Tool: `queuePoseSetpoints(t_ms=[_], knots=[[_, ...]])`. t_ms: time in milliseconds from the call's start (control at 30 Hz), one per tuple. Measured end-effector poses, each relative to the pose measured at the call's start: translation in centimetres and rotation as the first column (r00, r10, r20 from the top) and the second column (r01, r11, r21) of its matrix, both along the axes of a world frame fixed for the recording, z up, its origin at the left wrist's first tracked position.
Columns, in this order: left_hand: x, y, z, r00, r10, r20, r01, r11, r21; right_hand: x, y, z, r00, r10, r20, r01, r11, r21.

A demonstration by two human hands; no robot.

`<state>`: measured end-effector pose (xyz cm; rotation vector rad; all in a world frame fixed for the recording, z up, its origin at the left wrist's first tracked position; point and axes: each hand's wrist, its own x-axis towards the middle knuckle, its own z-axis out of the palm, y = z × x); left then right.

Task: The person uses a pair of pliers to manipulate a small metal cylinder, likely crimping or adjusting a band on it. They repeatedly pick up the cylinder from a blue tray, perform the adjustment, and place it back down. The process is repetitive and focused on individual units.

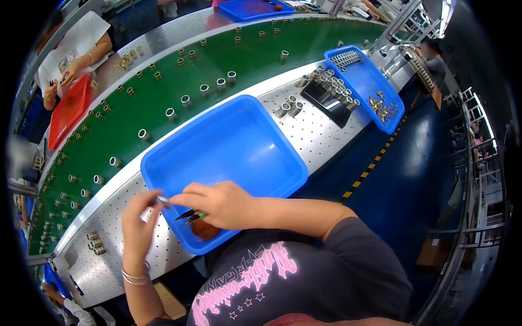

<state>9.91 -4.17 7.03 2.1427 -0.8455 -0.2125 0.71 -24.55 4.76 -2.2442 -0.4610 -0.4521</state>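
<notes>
My right hand [220,202] grips black tweezers [190,216] with a green end, over the near corner of a large blue tray [228,146]. Its fingertips meet a small silver metal ring [161,200] that my left hand [138,217] pinches above the perforated metal bench. A reddish-brown round thing [205,230] lies in the tray under my right hand, partly hidden. Bangles sit on my left wrist.
A green conveyor belt [136,108] carries several metal rings. A second blue tray [364,81] with rings and brass parts sits at the right. Loose rings [95,244] lie at the bench's left. A person across the belt holds a red tray [68,108].
</notes>
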Motion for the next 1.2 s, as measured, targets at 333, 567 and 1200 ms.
queuePoseSetpoints(t_ms=[333, 567, 1200], knots=[[-5.1, -2.6, -1.6, 0.959, 0.071, -0.273, -0.163, 0.930, -0.329, 0.2, -2.0, -0.3, 0.942, 0.222, -0.253, -0.135, 0.938, 0.319], [-5.4, -3.1, -2.8, 0.776, -0.001, -0.630, -0.290, 0.887, -0.359, 0.0, -3.1, 0.3, 0.858, 0.311, -0.408, 0.128, 0.640, 0.758], [-7.8, -4.6, -3.6, 0.681, -0.198, -0.705, -0.455, 0.641, -0.619, -0.2, -0.2, 1.2, 0.993, 0.105, -0.048, -0.098, 0.987, 0.130]])
